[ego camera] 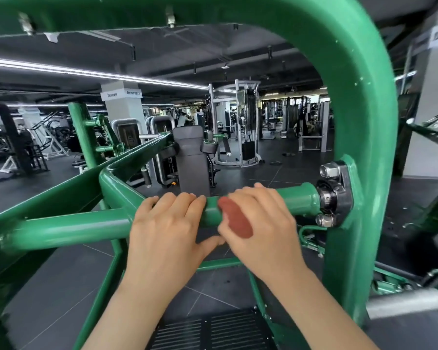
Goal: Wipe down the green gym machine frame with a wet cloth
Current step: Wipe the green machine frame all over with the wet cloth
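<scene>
Left hand (167, 223) curls over the green crossbar (68, 229) to steady it; just beside, right hand (261, 223) presses a reddish cloth (235, 218) around the bar to wipe it.

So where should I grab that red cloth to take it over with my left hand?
Pinch the cloth at its lower end, which pokes out below the right hand in front of the bar. Come from the left: the left hand's thumb sits beside that end, and the right fingers cover the rest.
</scene>
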A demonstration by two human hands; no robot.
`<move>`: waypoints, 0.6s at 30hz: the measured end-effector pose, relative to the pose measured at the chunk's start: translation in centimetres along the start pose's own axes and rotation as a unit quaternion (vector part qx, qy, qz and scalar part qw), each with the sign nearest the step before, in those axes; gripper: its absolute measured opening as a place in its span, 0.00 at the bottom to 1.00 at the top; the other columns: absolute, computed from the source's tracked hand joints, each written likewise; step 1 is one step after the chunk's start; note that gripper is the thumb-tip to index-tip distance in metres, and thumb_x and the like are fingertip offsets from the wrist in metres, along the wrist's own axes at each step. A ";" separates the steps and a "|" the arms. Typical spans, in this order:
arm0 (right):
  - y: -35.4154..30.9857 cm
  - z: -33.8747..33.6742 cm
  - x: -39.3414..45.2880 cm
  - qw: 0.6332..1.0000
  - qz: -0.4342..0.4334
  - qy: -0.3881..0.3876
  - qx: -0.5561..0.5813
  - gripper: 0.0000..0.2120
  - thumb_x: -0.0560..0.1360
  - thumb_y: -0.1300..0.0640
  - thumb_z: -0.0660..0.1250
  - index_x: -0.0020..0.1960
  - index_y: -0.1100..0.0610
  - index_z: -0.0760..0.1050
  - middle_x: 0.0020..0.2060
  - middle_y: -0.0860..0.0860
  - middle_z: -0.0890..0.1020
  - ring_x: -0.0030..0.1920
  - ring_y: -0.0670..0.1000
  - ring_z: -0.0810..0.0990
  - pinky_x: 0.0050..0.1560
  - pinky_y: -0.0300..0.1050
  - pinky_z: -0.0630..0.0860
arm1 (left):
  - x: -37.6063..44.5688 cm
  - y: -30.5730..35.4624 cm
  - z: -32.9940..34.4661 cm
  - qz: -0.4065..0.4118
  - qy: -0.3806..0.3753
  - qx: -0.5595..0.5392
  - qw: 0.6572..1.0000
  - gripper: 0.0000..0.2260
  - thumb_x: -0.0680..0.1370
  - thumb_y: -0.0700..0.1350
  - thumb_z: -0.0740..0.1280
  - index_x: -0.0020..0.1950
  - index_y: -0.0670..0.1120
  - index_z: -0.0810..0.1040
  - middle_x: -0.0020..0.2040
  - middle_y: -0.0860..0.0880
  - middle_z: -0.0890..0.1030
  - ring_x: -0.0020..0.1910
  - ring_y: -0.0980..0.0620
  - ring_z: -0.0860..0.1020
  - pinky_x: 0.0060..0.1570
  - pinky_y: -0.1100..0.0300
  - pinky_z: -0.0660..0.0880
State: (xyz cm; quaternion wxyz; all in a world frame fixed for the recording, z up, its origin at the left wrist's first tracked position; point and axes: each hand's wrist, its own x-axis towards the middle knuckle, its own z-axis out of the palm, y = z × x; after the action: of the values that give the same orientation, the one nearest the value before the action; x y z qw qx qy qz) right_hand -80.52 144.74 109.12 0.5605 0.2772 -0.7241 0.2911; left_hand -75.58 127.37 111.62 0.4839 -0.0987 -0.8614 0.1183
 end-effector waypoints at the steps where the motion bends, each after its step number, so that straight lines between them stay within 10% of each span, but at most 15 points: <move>1: 0.8 -0.7 -0.1 1.000 0.013 0.022 -0.008 0.12 0.75 0.55 0.71 0.54 0.59 0.85 0.50 0.52 0.84 0.53 0.55 0.82 0.71 0.53 0.73 | -0.1 0.0 0.0 0.000 -0.008 0.004 1.000 0.31 0.71 0.68 0.74 0.61 0.44 0.84 0.52 0.48 0.84 0.47 0.42 0.80 0.52 0.45 0.76; 10: 6.3 -7.1 2.6 0.986 -0.004 0.152 -0.065 0.11 0.76 0.59 0.72 0.55 0.64 0.85 0.50 0.58 0.84 0.52 0.59 0.83 0.70 0.56 0.75 | 7.2 3.8 -2.6 0.071 0.073 -0.041 0.994 0.27 0.77 0.66 0.62 0.60 0.46 0.83 0.49 0.49 0.83 0.46 0.44 0.80 0.39 0.50 0.77; 18: 10.6 -13.0 9.4 0.961 -0.090 0.216 -0.146 0.13 0.77 0.59 0.73 0.59 0.66 0.83 0.54 0.63 0.82 0.55 0.64 0.80 0.66 0.57 0.76 | 18.6 6.8 -5.6 0.209 0.228 0.006 0.951 0.27 0.76 0.59 0.70 0.70 0.44 0.77 0.62 0.42 0.80 0.62 0.38 0.77 0.67 0.41 0.68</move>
State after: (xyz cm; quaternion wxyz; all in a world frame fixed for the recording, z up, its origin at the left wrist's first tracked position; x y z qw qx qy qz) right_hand -81.82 160.72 119.73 0.7616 0.1876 -0.5926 0.1835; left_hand -79.94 139.73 127.45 0.6323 -0.2977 -0.6878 0.1962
